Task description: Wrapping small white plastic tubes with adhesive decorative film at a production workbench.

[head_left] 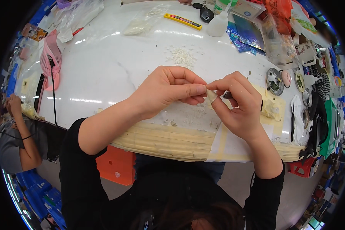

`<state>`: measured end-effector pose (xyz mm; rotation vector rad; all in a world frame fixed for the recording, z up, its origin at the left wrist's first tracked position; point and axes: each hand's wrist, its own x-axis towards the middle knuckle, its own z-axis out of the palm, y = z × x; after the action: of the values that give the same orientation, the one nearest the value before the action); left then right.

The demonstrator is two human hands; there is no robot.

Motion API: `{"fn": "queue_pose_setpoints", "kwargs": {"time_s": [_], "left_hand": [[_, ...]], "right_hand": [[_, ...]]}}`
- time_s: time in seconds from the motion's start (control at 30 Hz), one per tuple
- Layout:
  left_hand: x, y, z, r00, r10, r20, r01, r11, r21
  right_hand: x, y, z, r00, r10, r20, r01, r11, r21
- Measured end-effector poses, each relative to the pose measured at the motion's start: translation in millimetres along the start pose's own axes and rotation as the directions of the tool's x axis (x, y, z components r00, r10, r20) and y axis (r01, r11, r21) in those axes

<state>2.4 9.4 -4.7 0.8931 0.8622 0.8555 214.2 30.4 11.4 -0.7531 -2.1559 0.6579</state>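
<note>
White and glossy in the head view, the table (96,76) spreads beyond both hands; nearer the body than the hands, its edge wears cream tape (165,142), probably as protection. Left hand (168,90): fingers curled, thumb and forefinger brought close together at a pale piece (211,96) between the two hands. Right hand (237,103): fingers loosely bent, thumb and forefinger on either side of that piece, likely to steady it. Some dark metal (227,94) shows inside the right hand's curl (tweezers, perhaps). White bits (181,56) lie scattered just beyond the fingertips, likely there for easy reach; a bottle (218,25) stands farther past them, and a round tin (274,81) sits right of the right hand.

Whether the piece is pinched or worn on the right thumb, I cannot tell. Fingers hide most of the metal; well left of the hands, darkness at the rim crops a co-worker (11,149).
</note>
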Motion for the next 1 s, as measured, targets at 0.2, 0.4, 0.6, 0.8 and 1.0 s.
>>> {"fn": "queue_pose_setpoints", "kwargs": {"time_s": [0.2, 0.4, 0.6, 0.8, 1.0], "left_hand": [[-2.1, 5.5, 3.2, 1.0, 0.004, -0.002, -0.004, 0.998, 0.069], [-3.5, 4.2, 4.4, 0.997, 0.075, -0.003, -0.074, 0.991, 0.109], [-4.1, 0.5, 3.6, 0.988, 0.156, -0.021, -0.152, 0.981, 0.121], [-6.1, -2.1, 6.3, 0.978, 0.21, 0.015, -0.21, 0.973, 0.099], [-9.0, -4.1, 8.2, 0.903, 0.427, 0.034, -0.402, 0.817, 0.413]], "right_hand": [[-3.0, 2.9, 4.0, 0.999, -0.033, -0.039, 0.031, 0.998, -0.047], [-1.7, 1.1, 1.4, 0.999, -0.033, -0.021, 0.032, 0.998, -0.061], [-1.2, -2.1, -0.1, 1.0, 0.011, -0.006, -0.011, 1.0, 0.013], [-1.2, -3.9, -2.8, 0.999, 0.047, 0.006, -0.047, 0.996, 0.076], [-2.1, -0.3, 0.4, 0.999, 0.02, -0.035, -0.017, 0.996, 0.085]]}}
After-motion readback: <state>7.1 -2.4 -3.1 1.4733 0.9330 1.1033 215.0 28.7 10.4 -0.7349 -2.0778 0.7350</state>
